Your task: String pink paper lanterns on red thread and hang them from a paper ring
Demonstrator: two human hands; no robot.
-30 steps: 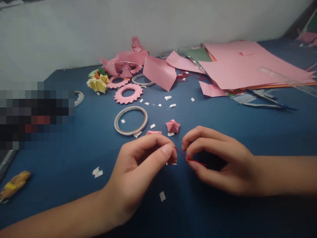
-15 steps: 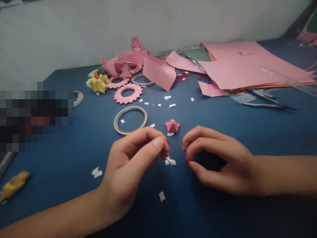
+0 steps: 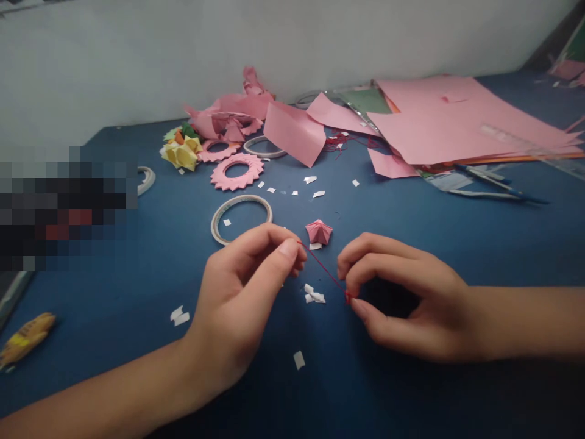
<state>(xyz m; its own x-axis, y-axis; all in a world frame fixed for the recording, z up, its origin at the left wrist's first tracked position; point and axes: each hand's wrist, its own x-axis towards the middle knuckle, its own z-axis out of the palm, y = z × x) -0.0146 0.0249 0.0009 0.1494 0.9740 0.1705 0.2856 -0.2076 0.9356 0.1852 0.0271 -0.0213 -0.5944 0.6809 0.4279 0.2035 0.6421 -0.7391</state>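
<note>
A thin red thread [image 3: 323,267] runs slantwise between my two hands. My left hand [image 3: 251,286] pinches its upper end between thumb and forefinger. The lower end, with a small red knot, sits in the fingertip pinch of my right hand [image 3: 402,286]. Just beyond the thread a folded pink paper star [image 3: 319,231] rests on the blue table [image 3: 329,390]. Small white paper scraps [image 3: 314,295] lie beneath the thread. Behind my left hand is a roll of white tape [image 3: 214,225], partly covered by the fingers.
Pink paper rings [image 3: 219,177] and a yellow paper flower [image 3: 183,153] are heaped at the back left. Large pink sheets [image 3: 439,134] lie at the back right, with a pair of compasses [image 3: 489,183] before them. A brown-yellow figure [image 3: 28,338] is at the left edge.
My left hand has moved slightly up and left, lengthening the visible thread and uncovering more of the white scraps. My right hand has barely moved.
</note>
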